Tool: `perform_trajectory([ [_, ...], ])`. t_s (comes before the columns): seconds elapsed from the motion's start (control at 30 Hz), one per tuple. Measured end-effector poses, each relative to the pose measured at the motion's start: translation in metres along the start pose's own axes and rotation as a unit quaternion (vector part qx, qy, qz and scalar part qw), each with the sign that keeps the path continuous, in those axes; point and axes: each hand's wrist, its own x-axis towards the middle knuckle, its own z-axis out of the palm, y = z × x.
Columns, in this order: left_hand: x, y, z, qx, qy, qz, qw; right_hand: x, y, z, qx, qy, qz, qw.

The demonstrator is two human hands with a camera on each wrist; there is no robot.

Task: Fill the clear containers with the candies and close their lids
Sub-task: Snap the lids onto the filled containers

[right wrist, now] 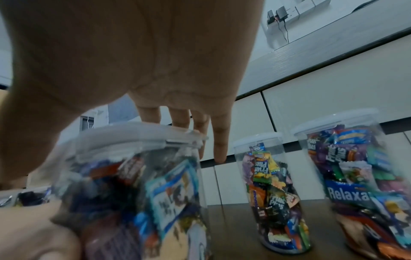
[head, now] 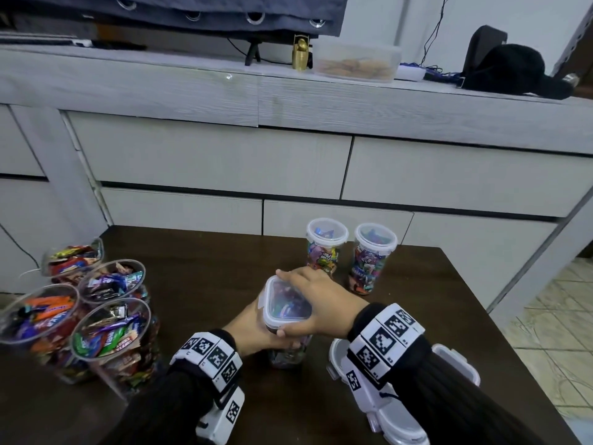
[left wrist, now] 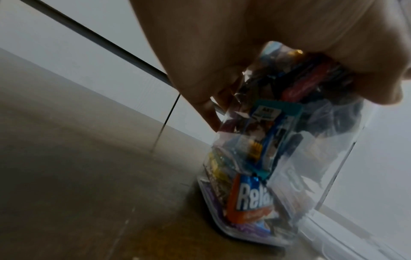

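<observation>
Head view first: on the dark table (head: 208,284), the left hand (head: 253,329) wraps the body of a candy-filled jar (head: 287,353), while the right hand (head: 316,293) lies flat-fingered on its lid (head: 287,305), thumb hooked under the near rim. Beyond that jar stand two filled jars, one (head: 325,247) and another (head: 373,256), both lidded. Left of it sit four open tubs of candy (head: 109,329); near the right forearm lies a spare lid (head: 455,361). Judging by this, two jars look finished and a third is being closed; whether its lid has fully seated cannot be told.

Left wrist view: the fingers (left wrist: 200,91) curl round the jar (left wrist: 289,158); a wrapper reads "Rela", cut off.

Right wrist view: straight fingers (right wrist: 219,140) press the lid (right wrist: 133,139). Wrappers behind read "Fruit Plus" and "Relaxa".
</observation>
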Motion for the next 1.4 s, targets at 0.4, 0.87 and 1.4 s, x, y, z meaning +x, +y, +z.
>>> perform_trajectory([
  [0.4, -0.013, 0.000, -0.009, 0.013, -0.044, -0.016, 0.999, -0.009, 0.002, 0.018, 0.065, 0.064, 0.007, 0.996],
  [0.87, -0.007, 0.010, -0.002, -0.027, 0.068, 0.042, 0.996, -0.010, 0.010, 0.014, 0.095, 0.052, -0.007, 0.994],
  [1.4, -0.001, 0.010, -0.009, -0.099, 0.067, -0.010, 0.993, -0.023, 0.059, 0.025, 0.475, 0.008, -0.001, 0.880],
])
